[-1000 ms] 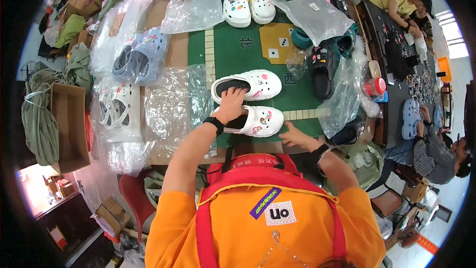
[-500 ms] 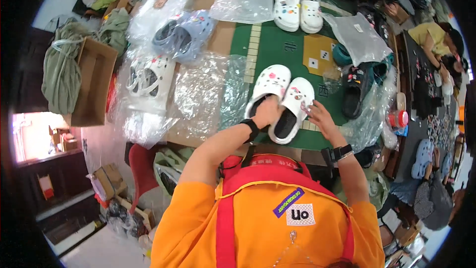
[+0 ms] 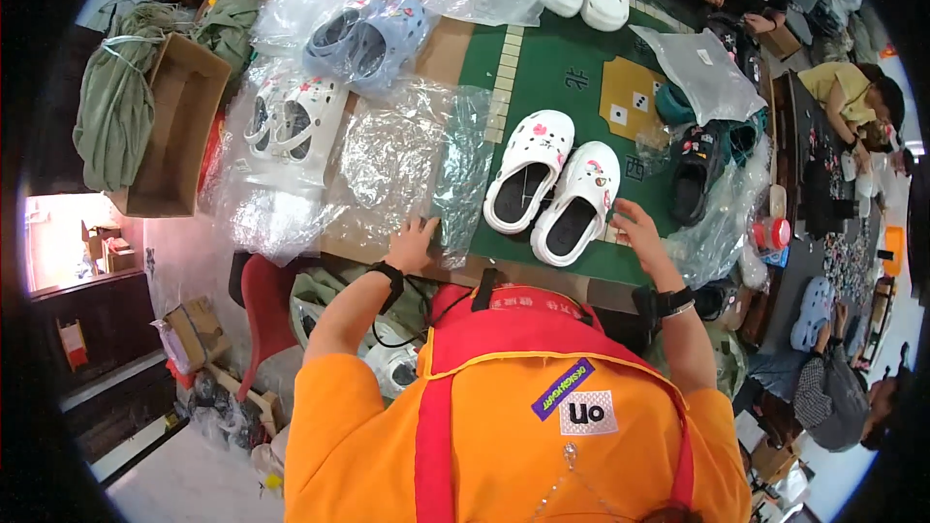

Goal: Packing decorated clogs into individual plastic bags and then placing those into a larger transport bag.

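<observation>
We note our left hand (image 3: 415, 244) lying flat, fingers spread, on the near edge of a clear plastic bag (image 3: 412, 160) spread on the table (image 3: 562, 87); it presses the film and does not pinch it. At 3 o'clock from that hand stands a pair of white clogs (image 3: 552, 184), side by side, toes pointing to 12. Our right hand (image 3: 639, 232) sits just beside the right clog's heel, fingers loosely curled, nothing in its grasp (contact with the shoe: we cannot tell).

Risk, as we judge it: the bag is slick and crumpled, so a flat palm may slide or drag it rather than open it; a nudge at the heel could skew the pair.

Around: bagged white clogs (image 3: 286, 121) at 10 o'clock, a cardboard box (image 3: 174, 136) farther left, dark clogs (image 3: 702, 169) in plastic at 3 o'clock, crowding the right side.
</observation>
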`<state>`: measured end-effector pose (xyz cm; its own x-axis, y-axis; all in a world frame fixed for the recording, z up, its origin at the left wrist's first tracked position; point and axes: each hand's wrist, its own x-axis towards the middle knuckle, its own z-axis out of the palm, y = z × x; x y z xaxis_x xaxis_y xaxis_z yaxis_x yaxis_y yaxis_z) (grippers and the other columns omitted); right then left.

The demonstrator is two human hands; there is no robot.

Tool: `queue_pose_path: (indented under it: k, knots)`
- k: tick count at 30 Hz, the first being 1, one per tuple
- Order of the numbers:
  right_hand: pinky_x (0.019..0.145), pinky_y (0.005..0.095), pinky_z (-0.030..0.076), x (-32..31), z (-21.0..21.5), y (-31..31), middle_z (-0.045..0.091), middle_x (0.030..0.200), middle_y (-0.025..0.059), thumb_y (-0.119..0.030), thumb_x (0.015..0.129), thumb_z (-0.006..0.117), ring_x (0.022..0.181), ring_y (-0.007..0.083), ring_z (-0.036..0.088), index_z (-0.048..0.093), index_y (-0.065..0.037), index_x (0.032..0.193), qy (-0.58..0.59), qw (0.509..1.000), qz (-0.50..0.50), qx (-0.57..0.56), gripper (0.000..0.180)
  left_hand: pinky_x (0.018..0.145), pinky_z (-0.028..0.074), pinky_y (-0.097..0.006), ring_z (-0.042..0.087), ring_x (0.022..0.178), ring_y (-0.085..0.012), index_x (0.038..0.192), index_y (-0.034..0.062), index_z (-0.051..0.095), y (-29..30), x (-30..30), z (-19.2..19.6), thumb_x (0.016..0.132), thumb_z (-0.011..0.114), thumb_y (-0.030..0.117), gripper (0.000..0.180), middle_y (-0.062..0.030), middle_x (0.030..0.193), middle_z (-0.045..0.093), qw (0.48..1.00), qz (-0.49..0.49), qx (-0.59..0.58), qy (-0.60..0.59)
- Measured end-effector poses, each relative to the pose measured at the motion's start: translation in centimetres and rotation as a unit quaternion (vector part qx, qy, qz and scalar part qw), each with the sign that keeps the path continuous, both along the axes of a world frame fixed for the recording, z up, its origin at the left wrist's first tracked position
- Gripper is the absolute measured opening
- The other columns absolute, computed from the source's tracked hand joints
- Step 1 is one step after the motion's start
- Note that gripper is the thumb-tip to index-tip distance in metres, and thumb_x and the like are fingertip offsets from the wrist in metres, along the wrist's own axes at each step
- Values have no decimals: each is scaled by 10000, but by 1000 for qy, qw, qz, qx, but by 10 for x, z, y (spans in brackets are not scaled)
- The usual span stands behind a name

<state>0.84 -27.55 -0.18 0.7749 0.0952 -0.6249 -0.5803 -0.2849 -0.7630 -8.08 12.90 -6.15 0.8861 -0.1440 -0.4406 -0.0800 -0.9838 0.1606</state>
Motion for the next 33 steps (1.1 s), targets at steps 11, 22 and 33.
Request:
queue_pose_path:
  k: [11,22,33]
  knots:
    - [707,281,413,-3,11,38,481,1097,51,-190,793,539,862,144,512,485,-50,1123,-54,997,50,-9,363,693,430,-414,531,841,-317,946,77,502,13,1,-32,669,528,38,282,-130,885,539,979,110,-142,-99]
    - [734,296,445,4,77,136,371,1200,156,-179,729,621,843,195,544,326,-44,1252,-185,955,206,109,616,567,421,-296,551,616,-228,843,-3,572,-14,79,106,800,502,148,171,-133,701,572,877,148,-378,-255]
    - [686,293,439,43,102,158,507,938,116,-48,717,555,800,231,525,547,-5,913,-457,878,144,2,201,566,409,-268,501,606,-165,977,38,531,-61,106,188,738,554,6,243,-72,676,510,854,57,-479,-194]
